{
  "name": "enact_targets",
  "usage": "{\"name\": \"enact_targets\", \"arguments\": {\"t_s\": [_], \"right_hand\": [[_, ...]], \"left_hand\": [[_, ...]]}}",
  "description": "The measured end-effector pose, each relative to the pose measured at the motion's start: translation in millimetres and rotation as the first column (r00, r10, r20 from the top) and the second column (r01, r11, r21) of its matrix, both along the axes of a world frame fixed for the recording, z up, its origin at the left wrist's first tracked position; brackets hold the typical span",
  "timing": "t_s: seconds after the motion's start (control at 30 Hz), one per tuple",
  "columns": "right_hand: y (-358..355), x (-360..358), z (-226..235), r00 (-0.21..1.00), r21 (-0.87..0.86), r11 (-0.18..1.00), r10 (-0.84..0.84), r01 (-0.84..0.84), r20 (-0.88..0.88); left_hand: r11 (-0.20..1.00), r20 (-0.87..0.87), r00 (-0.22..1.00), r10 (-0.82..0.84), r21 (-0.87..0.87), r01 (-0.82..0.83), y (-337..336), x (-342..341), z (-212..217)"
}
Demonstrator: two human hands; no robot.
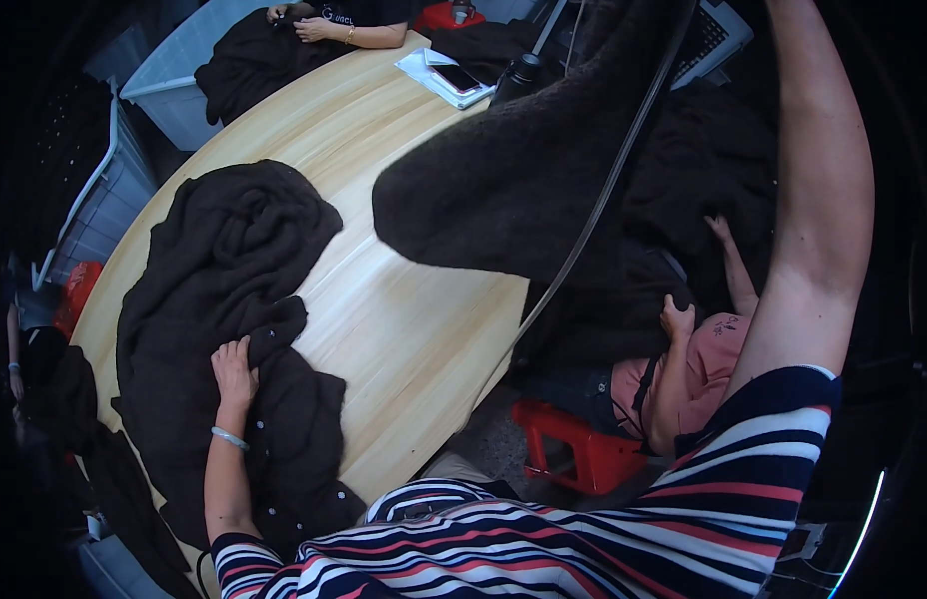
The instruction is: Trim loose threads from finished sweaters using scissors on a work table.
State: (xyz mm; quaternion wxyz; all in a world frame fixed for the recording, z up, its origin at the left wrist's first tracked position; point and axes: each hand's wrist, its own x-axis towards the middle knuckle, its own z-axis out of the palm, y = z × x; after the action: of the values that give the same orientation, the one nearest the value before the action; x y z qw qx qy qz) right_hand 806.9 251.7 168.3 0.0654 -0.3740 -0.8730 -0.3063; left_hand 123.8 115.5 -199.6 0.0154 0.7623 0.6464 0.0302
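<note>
head-worn fisheye, looking down, table [404, 329] close

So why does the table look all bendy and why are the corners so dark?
Head view: the fisheye lens curves the round wooden table edge and blackens the corners; light shines on the bare wood, while the dark knitted garment under the left hand shows little detail; the raised garment near the lens looks soft.

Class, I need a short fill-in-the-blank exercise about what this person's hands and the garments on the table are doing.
1. The left hand presses on a dark ____ cardigan with small buttons.
2. That cardigan lies on a light ____ table.
3. The right arm is raised, lifting a second dark garment ____ the table.
4. A red ____ stands on the floor beside the table.

Missing words: knitted; wooden; above; stool
</note>
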Motion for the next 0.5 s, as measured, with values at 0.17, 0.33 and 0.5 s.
{"name": "enact_targets", "arguments": {"t_s": [0.17,0.33,0.5], "right_hand": [[-206.4,132.1,-243.6,-0.028,0.297,0.924,-0.299,0.239,0.954],[-226.4,168.7,-297.9,-0.31,0.445,0.881,-0.382,0.163,0.87],[-205.9,155.7,-289.9,-0.321,0.499,0.862,-0.449,0.091,0.834]], "left_hand": [[1.0,-0.008,1.0,-0.016,-0.004,0.016,2.8,9.3,2.1],[0.997,-0.024,0.999,0.034,-0.064,-0.036,2.1,15.3,6.3],[0.995,0.395,0.915,-0.086,0.086,0.057,13.5,107.7,35.6]]}}
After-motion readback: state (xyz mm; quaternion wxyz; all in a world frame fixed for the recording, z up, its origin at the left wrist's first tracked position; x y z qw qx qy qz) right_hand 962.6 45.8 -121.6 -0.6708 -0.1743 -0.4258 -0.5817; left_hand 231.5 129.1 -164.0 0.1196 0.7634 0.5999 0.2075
